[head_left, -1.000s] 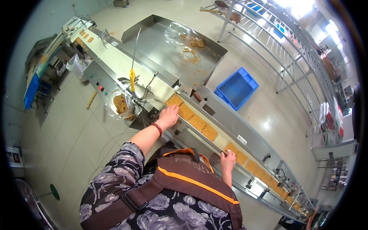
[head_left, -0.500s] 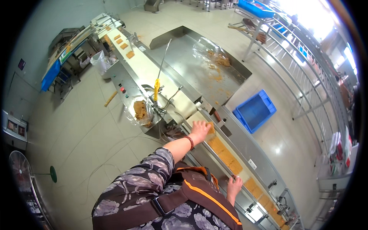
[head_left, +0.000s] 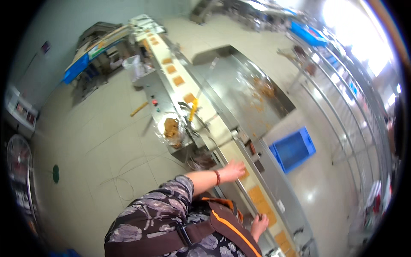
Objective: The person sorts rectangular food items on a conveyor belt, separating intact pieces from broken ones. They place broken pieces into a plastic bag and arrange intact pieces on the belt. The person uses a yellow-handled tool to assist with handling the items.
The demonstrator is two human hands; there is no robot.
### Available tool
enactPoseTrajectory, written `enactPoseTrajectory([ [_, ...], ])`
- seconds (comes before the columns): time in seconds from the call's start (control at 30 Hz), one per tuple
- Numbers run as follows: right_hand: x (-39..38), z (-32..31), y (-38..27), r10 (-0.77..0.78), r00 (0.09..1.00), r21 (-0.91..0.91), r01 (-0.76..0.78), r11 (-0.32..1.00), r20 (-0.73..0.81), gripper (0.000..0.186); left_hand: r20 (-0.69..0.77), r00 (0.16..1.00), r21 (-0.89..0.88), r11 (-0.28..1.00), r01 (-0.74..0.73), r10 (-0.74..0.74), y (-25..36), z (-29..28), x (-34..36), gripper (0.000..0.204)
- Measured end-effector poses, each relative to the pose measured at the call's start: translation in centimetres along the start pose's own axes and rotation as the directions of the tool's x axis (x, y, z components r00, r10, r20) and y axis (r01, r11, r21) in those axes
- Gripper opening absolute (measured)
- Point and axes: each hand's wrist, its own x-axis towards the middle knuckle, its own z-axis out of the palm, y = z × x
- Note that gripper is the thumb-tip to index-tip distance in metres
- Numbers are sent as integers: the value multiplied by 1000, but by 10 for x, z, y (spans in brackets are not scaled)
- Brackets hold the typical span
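Note:
On the narrow lower conveyor [head_left: 231, 150], my left hand [head_left: 233, 170] has its fingers bent over a flat, square, orange-brown slab [head_left: 245, 173]; their tips are partly hidden. Further down the same belt lies a row of similar slabs [head_left: 262, 207], close together. My right hand [head_left: 259, 225] is beside that row at the near rail, its fingers curled in. Whether something small is between them cannot be made out. Up the line, single slabs [head_left: 178, 80] lie spaced out on the long white belt [head_left: 165, 53], one of them beside a yellow-handled tool [head_left: 193, 109].
A steel side table [head_left: 154, 92] with buttons holds a brown lump [head_left: 171, 127] in clear plastic. Across the belt, a wide steel tray [head_left: 231, 98] carries plastic film and brown scraps. A blue crate [head_left: 293, 149] stands on the floor, near metal racks [head_left: 338, 115]. A hose [head_left: 122, 184] trails on the floor.
The whole view has shifted and blurred. Slabs on the long belt have travelled towards me, one reaching the yellow-handled tool. Both hands stay over the lower conveyor, the left still at its slab.

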Motion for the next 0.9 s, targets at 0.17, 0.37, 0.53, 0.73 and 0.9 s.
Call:
enactPoseTrajectory([
  [0.17, 13, 20, 13, -39, 998, -40, 41, 998, 48, 41, 31, 999, -100, 995, 12, -8, 32, 0, -28, 46],
  [0.37, 23, 11, -14, -136, 990, 1, 136, 991, -18, 32, -128, 980, -163, 978, 130, -152, 16, -2, -73, 33],
  [0.53, 42, 17, -11, -217, 976, 5, 217, 976, -2, 32, -258, 931, -135, 963, 232, -260, -2, 10, -115, 26],
  [0.73, 36, 16, -14, -207, 978, 12, 208, 978, -32, 32, -209, 901, -152, 923, 353, -379, -2, 16, -155, 26],
  [0.9, 25, 12, -6, -166, 986, 21, 167, 986, -19, 32, -171, 914, -198, 921, 334, -368, -3, 9, -143, 27],
])
